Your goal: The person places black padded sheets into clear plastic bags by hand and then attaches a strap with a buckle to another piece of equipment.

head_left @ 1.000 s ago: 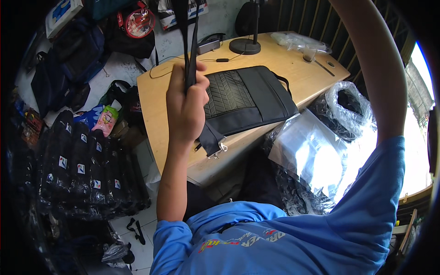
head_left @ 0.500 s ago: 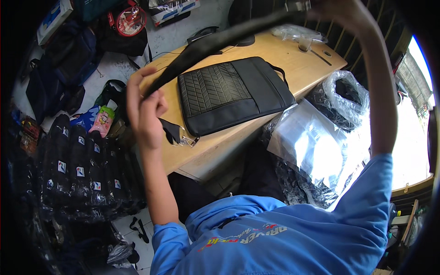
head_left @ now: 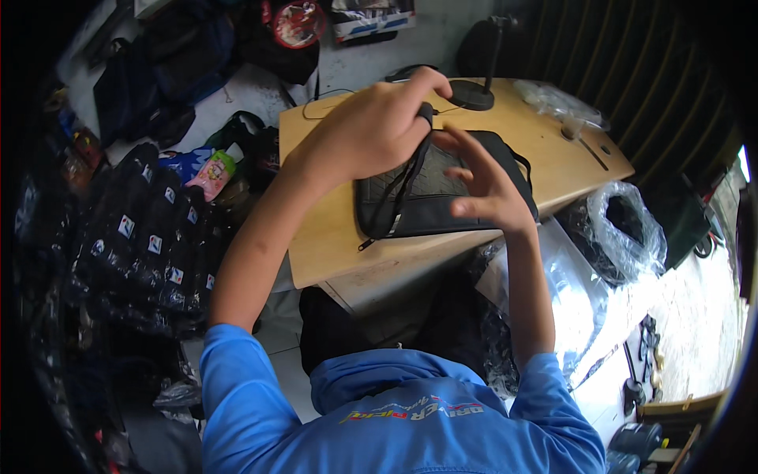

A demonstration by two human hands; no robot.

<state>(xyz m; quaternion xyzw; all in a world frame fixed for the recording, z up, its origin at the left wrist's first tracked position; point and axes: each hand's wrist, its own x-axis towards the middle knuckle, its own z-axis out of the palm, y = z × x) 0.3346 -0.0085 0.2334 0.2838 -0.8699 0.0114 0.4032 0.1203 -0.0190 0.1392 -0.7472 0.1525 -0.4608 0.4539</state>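
My left hand (head_left: 367, 130) is closed at the top of a black strap (head_left: 401, 193), which hangs down in loops over the bag. To its right, my right hand (head_left: 497, 189) is raised with the fingers apart and nothing in them, close beside the strap. Beneath both hands a flat black laptop bag (head_left: 458, 216) lies on the wooden table (head_left: 316, 237). Its front has a quilted chevron panel, partly covered by the strap and hands, and a carry handle (head_left: 523, 167) at the right end. A zipper pull (head_left: 365, 246) shows at the near left corner.
Black plastic-wrapped packs (head_left: 150, 229) are piled at the left. Clear plastic bags (head_left: 568, 276) stand against the table's right front. A dark stand with a round base (head_left: 471, 95), a clear plastic wrap (head_left: 553, 101) and a small cup (head_left: 572, 126) are on the far part of the table.
The strap, stretched between both raised hands before, now hangs looped from my left hand. My right hand came down from the far upper right and let go of its end. The view shifted.
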